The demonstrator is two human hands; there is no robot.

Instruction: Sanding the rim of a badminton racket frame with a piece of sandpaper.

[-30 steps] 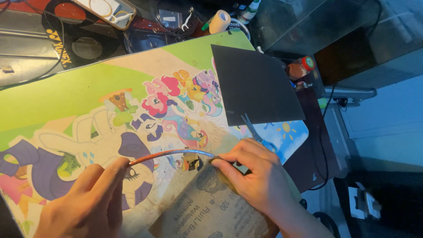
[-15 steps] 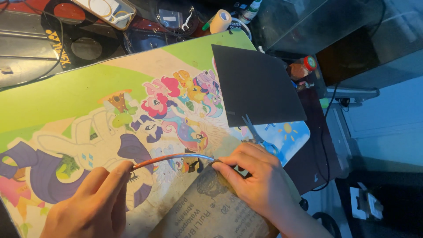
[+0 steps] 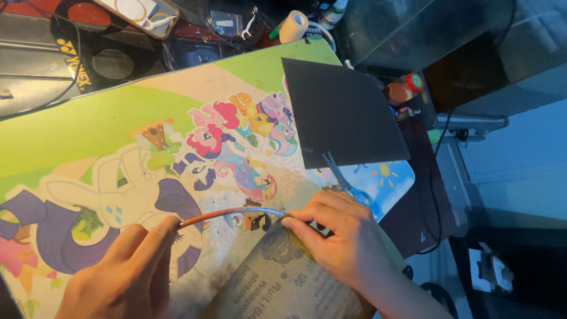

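- A thin wire [image 3: 233, 212] runs nearly level across the lower middle of the table, bowed slightly upward. Its long axis goes left to right; the orange end points left, the pale silvery end points right.
- The left hand [image 3: 127, 272] pinches the orange end between fingertip and thumb, fingers curled closed on it.
- The right hand [image 3: 339, 239] pinches the silvery end, fingers bent and pressed down where the wire meets a sheet of sandpaper [image 3: 283, 283].
- The sandpaper lies back side up, brown, under the right hand, at the table's near edge.
- The table [image 3: 88, 127] is green with a bright cartoon-pony print; the wire hovers just above the print.
- A black sheet [image 3: 342, 115] lies flat at the far right corner, overhanging the edge.
- Scissors [image 3: 342, 180] with blue handles lie just beside the right hand, blades tucked under the black sheet.
- A clear case [image 3: 139, 13] behind the table holds coiled pale cable; beside it stands a roll of tape [image 3: 293, 26].
- Against half a second ago, both hands keep the same grip; the wire sits in the same place with the same bow, and nothing on the table has shifted.
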